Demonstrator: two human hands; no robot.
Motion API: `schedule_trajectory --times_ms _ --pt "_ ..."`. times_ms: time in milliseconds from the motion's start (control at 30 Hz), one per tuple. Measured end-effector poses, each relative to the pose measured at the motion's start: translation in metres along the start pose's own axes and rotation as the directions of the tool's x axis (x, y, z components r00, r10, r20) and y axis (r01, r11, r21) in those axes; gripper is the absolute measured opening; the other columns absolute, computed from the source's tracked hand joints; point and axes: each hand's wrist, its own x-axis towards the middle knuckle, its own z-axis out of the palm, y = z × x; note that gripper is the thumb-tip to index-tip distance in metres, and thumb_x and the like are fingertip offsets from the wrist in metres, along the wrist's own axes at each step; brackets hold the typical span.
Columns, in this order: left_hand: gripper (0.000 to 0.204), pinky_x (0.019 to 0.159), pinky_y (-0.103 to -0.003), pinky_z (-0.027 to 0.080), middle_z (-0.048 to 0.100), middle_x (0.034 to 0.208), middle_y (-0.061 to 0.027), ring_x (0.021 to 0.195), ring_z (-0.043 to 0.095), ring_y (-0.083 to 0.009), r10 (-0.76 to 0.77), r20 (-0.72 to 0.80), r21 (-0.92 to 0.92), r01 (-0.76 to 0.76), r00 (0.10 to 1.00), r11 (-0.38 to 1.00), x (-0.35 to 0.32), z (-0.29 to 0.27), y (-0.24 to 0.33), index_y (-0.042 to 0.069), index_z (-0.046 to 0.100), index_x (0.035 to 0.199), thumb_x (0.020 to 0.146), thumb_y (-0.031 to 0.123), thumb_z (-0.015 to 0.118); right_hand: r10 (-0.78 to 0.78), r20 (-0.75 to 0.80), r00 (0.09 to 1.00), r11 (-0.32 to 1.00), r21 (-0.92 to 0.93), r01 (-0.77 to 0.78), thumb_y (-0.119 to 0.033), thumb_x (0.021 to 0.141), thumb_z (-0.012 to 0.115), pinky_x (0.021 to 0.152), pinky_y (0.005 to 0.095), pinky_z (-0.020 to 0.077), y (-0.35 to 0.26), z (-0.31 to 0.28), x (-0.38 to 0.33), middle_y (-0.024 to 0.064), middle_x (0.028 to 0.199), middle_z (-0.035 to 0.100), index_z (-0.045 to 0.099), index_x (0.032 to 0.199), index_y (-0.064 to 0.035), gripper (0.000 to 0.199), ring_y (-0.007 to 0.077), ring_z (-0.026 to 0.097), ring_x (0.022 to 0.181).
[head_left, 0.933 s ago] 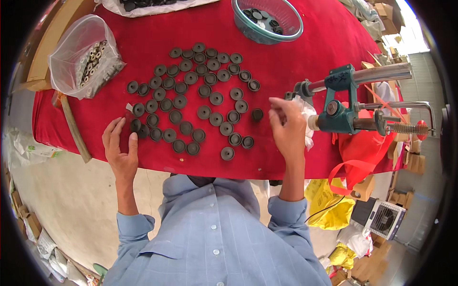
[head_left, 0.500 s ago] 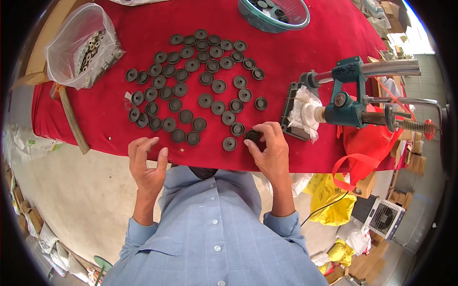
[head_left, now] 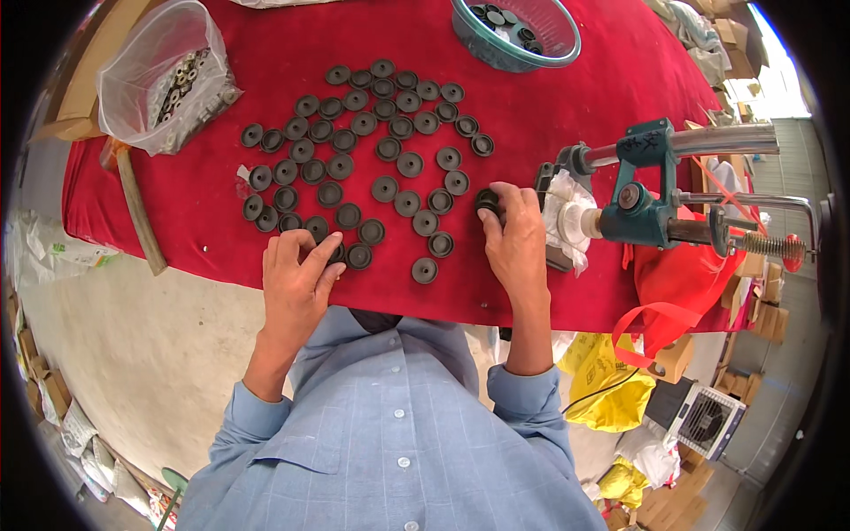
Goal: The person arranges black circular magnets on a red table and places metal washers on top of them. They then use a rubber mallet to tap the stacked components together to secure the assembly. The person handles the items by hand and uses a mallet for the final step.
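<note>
dark disc (head_left: pixel 486 200) (round) in right hand (head_left: pixel 517 232)

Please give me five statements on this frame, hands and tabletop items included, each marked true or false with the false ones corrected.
1. The bare right hand has its thumb and fingers around a dark, round, plastic-looking piece. True.
2. The bare left hand grips a brown wooden handle. False: its fingers are at the dark, round, plastic-looking discs; the handle lies farther left.
3. A round teal plastic basin has dark pieces in it. True.
4. The green metal press stands left of the discs. False: it stands right of them.
5. The cloth covering the table is red. True.
</note>
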Motion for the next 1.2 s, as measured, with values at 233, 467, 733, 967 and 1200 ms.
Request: schedule_trajectory --times_ms 233,467,733,967,1200 --pt "0.048 0.079 -0.043 0.051 0.061 0.111 -0.013 0.097 0.06 -0.0318 0.055 -0.077 -0.037 -0.058 0.995 0.998 0.006 -0.001 -0.004 0.002 0.068 0.115 0.073 0.004 0.092 0.04 0.012 0.999 0.99 0.137 -0.041 0.003 0.093 0.071 0.083 0.0436 0.0574 0.001 0.003 -0.003 0.0189 0.11 0.064 0.062 0.123 0.0004 0.031 0.0352 0.07 0.093" --pt "0.032 0.069 -0.027 0.053 0.065 0.109 -0.0077 0.087 0.064 -0.0132 -0.283 0.021 -0.607 0.237 0.959 0.758 -0.01 0.002 0.008 0.002 0.061 0.119 0.093 -0.001 0.08 0.276 0.409 0.87 0.017 0.903 -0.43 0.001 0.099 0.061 0.088 0.0364 0.0655 -0.005 -0.008 -0.028 0.0099 0.124 0.065 0.062 0.14 -0.0014 0.041 0.0201 0.072 0.106" --pt "0.024 0.073 -0.031 0.054 0.062 0.107 -0.0056 0.089 0.063 -0.0131 -0.29 0.13 -0.598 0.309 0.948 0.739 0.005 -0.008 0.023 0.001 0.067 0.112 0.091 -0.001 0.078 -0.026 0.059 0.998 0.97 0.241 0.011 -0.009 0.088 0.086 0.071 0.0367 0.0537 -0.023 0.005 -0.041 0.0105 0.093 0.063 0.077 0.118 -0.0042 0.031 0.0219 0.065 0.081" --pt "0.037 0.065 -0.037 0.052 0.061 0.108 -0.0125 0.086 0.063 -0.0265 -0.061 0.0 -0.122 0.06 0.998 0.991 0.004 0.018 0.023 0.002 0.068 0.116 0.085 0.009 0.088 -0.081 0.125 0.989 0.982 0.18 0.057 -0.003 0.086 0.084 0.073 0.0413 0.0559 -0.026 0.007 -0.038 0.0152 0.097 0.064 0.072 0.116 -0.0022 0.032 0.0315 0.068 0.084" --pt "0.04 0.066 -0.037 0.053 0.064 0.105 -0.0118 0.08 0.064 -0.0253 -0.272 0.214 -0.421 0.34 0.938 0.841 0.007 0.005 0.026 0.002 0.065 0.125 0.088 0.001 0.082 -0.2 0.107 0.974 0.963 0.205 0.175 0.003 0.087 0.075 0.072 0.0445 0.0558 -0.028 0.0 -0.006 0.0135 0.099 0.061 0.07 0.126 -0.0074 0.04 0.0323 0.069 0.083"
